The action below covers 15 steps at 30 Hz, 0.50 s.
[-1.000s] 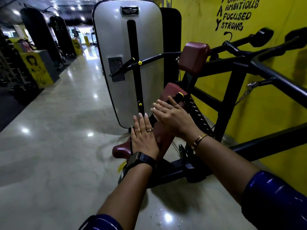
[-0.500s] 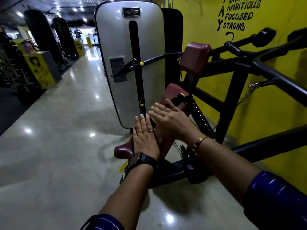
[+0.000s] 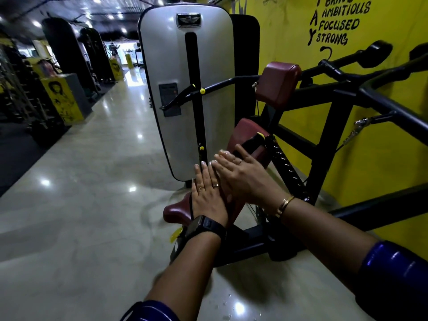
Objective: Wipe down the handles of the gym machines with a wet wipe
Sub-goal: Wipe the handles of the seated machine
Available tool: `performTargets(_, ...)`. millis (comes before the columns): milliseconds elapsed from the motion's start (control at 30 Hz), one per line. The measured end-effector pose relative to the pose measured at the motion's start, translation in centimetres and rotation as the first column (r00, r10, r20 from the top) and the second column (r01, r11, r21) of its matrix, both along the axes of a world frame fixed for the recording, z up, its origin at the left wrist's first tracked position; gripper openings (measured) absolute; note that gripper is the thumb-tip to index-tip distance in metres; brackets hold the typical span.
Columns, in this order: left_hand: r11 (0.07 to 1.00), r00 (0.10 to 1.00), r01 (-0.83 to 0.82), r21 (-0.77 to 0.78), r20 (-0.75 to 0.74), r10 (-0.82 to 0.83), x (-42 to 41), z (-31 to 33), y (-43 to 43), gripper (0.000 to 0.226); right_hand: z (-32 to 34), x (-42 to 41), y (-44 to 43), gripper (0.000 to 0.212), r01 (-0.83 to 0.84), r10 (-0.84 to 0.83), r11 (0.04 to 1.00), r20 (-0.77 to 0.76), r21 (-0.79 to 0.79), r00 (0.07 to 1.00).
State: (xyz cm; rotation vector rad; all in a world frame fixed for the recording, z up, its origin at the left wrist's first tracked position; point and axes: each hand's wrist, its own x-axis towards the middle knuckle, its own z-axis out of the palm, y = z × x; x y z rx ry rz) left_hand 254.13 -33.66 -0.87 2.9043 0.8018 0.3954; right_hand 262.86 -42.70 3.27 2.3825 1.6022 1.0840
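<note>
Both hands are out flat ahead of the person, fingers straight and close together. The left hand [image 3: 208, 195] lies palm-down. The right hand [image 3: 246, 179] crosses its fingers at an angle, and the two touch. Neither curls round anything, and no wipe shows; whether one is pressed between the palms I cannot tell. Held so, they look to be readying rather than wiping.

Just beyond the right fingertips a short black grip [image 3: 252, 142] with a yellow end cap sticks out, matte and seemingly rubbery. It is probably the nearest handle to clean. Further handles [image 3: 375, 54], dark tubes with thick round ends, rise well up and right of the right hand. Under and behind the hands sits a maroon seat [image 3: 176, 210], padded, smooth and rounded. Past the left fingertips stands a tall grey shroud [image 3: 166, 89], glossy with rounded corners. The floor [image 3: 81, 205] below is polished stone that mirrors the lights.
</note>
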Motion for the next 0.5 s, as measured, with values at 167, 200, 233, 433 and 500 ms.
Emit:
performTargets(167,0.999,0.998,0.024,-0.046,0.056,-0.022,-0.1,0.3,-0.3,0.106,0.9,2.0,-1.4,0.045,0.172,-0.152,0.956,-0.1,0.237,0.983)
performTargets(200,0.999,0.998,0.018,-0.043,0.059,-0.015,-0.1,0.2,-0.3,0.106,0.7,2.1,-1.8,0.045,0.18,-0.161,0.953,-0.096,0.245,0.982)
performTargets(233,0.999,0.998,0.016,-0.042,0.057,-0.014,-0.1,0.3,-0.3,0.106,0.4,2.0,-2.2,0.046,0.172,-0.154,0.955,-0.091,0.242,0.984)
performTargets(433,1.0,1.0,-0.012,0.003,-0.016,0.012,-0.2,0.3,-0.2,0.1,-0.4,-0.3,-0.9,0.054,-0.073,0.074,0.997,-0.029,0.035,0.997)
performTargets(500,0.999,0.999,-0.028,0.038,-0.03,0.029,-0.2,0.3,-0.2,0.1,-0.1,-0.1,-0.3,0.053,-0.069,0.069,0.998,0.006,0.006,0.998)
